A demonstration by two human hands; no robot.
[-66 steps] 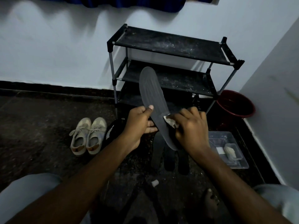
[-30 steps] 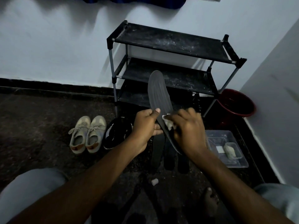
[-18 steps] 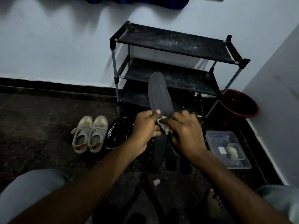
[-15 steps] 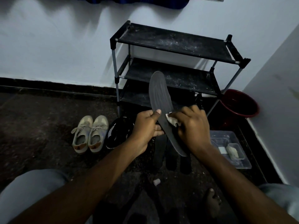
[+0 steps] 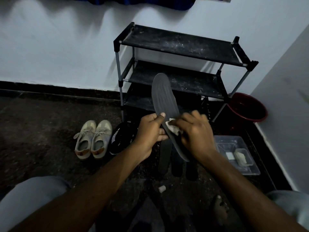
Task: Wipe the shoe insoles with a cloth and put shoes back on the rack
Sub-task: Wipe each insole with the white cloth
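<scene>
While I look down over both forearms, a pair of beige shoes (image 5: 92, 139) stands side by side on the floor (image 5: 41, 131) at the left, toes pointing far. Just right of them lies a black shoe (image 5: 119, 139), partly hidden by my left hand (image 5: 150, 129). That hand grips the grey insole (image 5: 164, 97) near its middle, thumb curled over the facing side and fingers behind. The insole is held in the air in front of the rack's lower shelves, toe end far and high, heel end near and lower right. A pale cloth (image 5: 171, 127) is pressed on it just right of the thumb, pinched under the curled fingers of my right hand (image 5: 195, 131), whose fingertips are blurred. Below the hands three dark insoles (image 5: 164, 158) lie side by side on the floor, with a small pale cap (image 5: 161, 188) nearer me. The rack (image 5: 180, 44) stands against the far wall, its shelves dusty. At the right a clear box (image 5: 234, 143) sits on the floor, a red bucket (image 5: 247, 108) beyond it in the corner.
</scene>
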